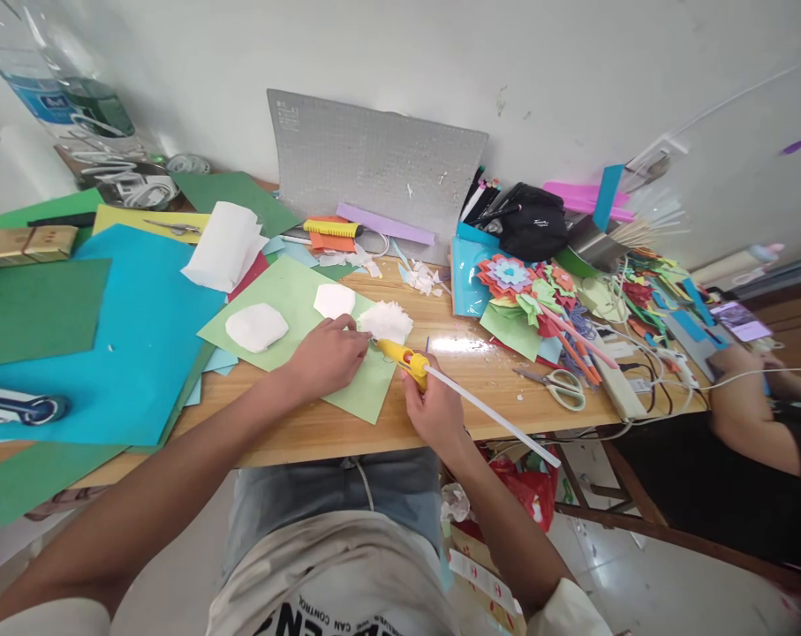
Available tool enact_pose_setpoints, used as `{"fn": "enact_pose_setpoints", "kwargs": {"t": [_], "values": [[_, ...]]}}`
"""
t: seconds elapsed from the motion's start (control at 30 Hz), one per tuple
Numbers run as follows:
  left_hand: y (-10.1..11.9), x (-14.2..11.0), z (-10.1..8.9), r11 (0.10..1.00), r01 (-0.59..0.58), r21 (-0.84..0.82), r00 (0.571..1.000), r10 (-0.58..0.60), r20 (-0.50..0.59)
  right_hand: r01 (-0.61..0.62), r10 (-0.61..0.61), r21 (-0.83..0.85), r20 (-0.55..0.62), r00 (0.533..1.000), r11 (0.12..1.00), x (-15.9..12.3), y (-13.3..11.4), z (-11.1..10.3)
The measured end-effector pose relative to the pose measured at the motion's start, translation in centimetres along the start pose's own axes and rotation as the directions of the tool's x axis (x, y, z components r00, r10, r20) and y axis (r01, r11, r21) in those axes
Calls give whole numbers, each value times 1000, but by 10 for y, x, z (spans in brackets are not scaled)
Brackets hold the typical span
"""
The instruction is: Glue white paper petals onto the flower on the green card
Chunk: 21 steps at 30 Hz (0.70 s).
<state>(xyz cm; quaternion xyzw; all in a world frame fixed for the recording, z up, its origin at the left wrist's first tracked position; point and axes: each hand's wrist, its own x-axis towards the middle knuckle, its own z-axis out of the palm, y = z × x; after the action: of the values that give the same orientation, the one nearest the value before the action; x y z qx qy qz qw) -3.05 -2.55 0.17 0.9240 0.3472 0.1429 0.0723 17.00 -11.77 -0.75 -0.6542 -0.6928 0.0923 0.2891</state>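
My right hand (433,402) is wrapped round a yellow hot glue gun (410,360). A long white glue stick (493,417) sticks out of its back end. The gun's nozzle points at the lower left edge of a ruffled white paper piece (388,321). My left hand (330,356) rests over a light green sheet (294,296), its fingers curled together at that edge; whatever they pinch is hidden. Just behind these fingers lies a small white paper piece (335,300). Farther left on the sheet is a larger white oval piece (256,328).
Blue paper (154,327) and a white tissue stack (223,246) lie left. A grey cutting mat (374,168) leans on the wall. Right are scissors (562,387), paper flowers (506,276) and a power strip (618,384). Another person's arm (748,397) is at far right.
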Motion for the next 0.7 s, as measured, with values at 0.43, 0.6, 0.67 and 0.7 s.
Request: {"fn": "enact_pose_setpoints", "kwargs": {"t": [0.43, 0.6, 0.67, 0.7], "values": [[2, 0, -3, 1000, 7, 7, 1000, -7, 16, 6, -7, -44, -33, 999, 999, 0, 3, 1], [3, 0, -4, 1000, 15, -14, 1000, -14, 15, -4, 2, -64, -42, 999, 998, 1, 5, 0], [3, 0, -4, 999, 24, -40, 1000, -24, 12, -7, 4, -67, -49, 999, 998, 1, 5, 0], [3, 0, -4, 998, 29, -52, 1000, -28, 11, -7, 4, -67, -52, 999, 998, 1, 5, 0]]}}
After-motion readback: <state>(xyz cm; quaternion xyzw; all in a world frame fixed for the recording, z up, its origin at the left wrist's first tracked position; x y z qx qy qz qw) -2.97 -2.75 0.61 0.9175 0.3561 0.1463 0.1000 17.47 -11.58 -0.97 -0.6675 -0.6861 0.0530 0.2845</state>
